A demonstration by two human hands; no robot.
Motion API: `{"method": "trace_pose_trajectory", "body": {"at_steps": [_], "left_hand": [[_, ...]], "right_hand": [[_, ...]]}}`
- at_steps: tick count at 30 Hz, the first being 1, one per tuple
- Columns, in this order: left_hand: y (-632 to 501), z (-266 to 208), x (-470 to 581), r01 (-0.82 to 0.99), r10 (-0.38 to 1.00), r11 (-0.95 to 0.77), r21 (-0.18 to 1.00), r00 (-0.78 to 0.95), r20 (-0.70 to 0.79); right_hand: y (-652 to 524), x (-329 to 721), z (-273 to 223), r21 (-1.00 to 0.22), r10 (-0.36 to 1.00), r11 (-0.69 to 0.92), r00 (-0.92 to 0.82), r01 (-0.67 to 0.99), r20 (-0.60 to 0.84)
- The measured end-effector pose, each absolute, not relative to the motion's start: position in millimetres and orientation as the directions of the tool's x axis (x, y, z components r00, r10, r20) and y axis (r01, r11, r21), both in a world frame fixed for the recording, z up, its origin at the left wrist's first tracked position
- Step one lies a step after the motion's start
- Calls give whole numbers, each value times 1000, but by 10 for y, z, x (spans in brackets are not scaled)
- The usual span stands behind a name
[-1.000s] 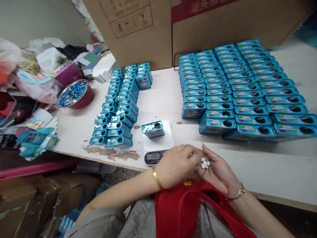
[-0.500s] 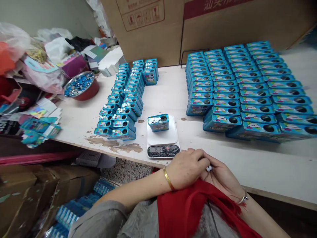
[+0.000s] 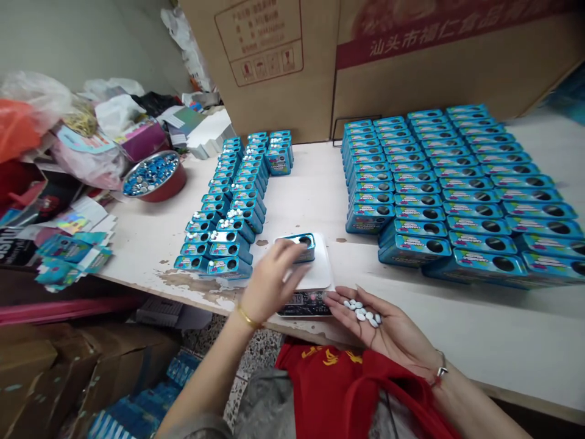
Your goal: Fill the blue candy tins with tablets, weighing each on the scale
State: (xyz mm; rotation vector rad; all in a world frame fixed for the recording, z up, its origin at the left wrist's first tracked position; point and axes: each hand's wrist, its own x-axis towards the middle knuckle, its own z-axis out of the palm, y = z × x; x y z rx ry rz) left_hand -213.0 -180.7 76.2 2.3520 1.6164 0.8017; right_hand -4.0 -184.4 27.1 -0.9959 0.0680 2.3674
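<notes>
My left hand, blurred by motion, reaches over the left and front part of a blue candy tin. Its fingers and thumb look spread apart; whether they touch the tin is unclear. The tin stands on the white plate of a small digital scale, and my forearm side of the hand partly covers the display. Palm up at the scale's right front corner, my right hand carries several white candies on its stretched-out fingers.
Blue tins topped with white candies stand in rows at the left. A larger block of blue tins fills the right. A red bowl holds shiny blue and silver pieces. Cardboard boxes rise behind the table.
My hands have parted. The left moved left and up to the tin on the scale, while the right turned out flat, showing the candies. The view tilted up slightly.
</notes>
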Motion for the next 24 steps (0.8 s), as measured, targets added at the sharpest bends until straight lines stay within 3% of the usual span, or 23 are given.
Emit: {"method": "trace_pose_trajectory", "body": {"at_steps": [4, 7, 15, 24], "left_hand": [[-1558, 925, -2536, 880, 920, -392, 267, 369, 135], [-1415, 967, -2606, 858, 878, -464, 219, 478, -11], [-1241, 1040, -2606, 832, 828, -502, 237, 541, -148], [-1345, 1123, -2542, 733, 769, -527, 430, 627, -126]], "right_hand": [[-1733, -228, 352, -170, 438, -876, -595, -452, -674], [-1649, -418, 382, -173, 414, -898, -646, -405, -641], [-1419, -943, 345, -148, 416, -902, -722, -406, -553], [-1431, -1086, 300, -69, 472, -861, -739, -505, -481]]}}
